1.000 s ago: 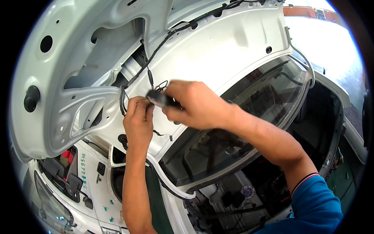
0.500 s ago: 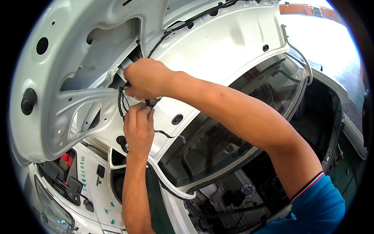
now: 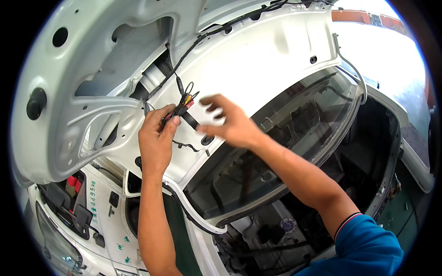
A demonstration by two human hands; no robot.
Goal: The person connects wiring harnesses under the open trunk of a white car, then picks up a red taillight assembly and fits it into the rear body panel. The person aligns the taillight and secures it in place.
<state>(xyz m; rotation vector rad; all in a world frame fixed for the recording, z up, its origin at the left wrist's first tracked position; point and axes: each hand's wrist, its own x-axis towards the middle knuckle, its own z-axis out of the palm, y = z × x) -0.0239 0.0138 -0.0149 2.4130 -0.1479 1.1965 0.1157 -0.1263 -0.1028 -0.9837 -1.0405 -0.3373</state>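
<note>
Pinching the wires (image 3: pixel 188 101) — probably to steady them — is the left hand (image 3: pixel 155 134)! Beside it, right hand (image 3: pixel 234 123) spread wide, black strip (image 3: pixel 189 121) by its thumb, contact unclear.

I read the white body panel (image 3: pixel 271 64) as painted metal, smooth and glossy, its pressed ribs catching the light. The wiring harness (image 3: pixel 183 60) looks wrapped in something matt and black, while the wire bundle (image 3: pixel 188 99) shows coloured plastic insulation. From here the dark strip (image 3: pixel 189 121) seems to be smooth, flexible plastic. I make the round stop (image 3: pixel 36 103) out as black rubber or plastic with a soft sheen. The window (image 3: pixel 294 112) is glossy, reflective glass; the blue sleeve (image 3: pixel 368 246) is matt cloth.
</note>
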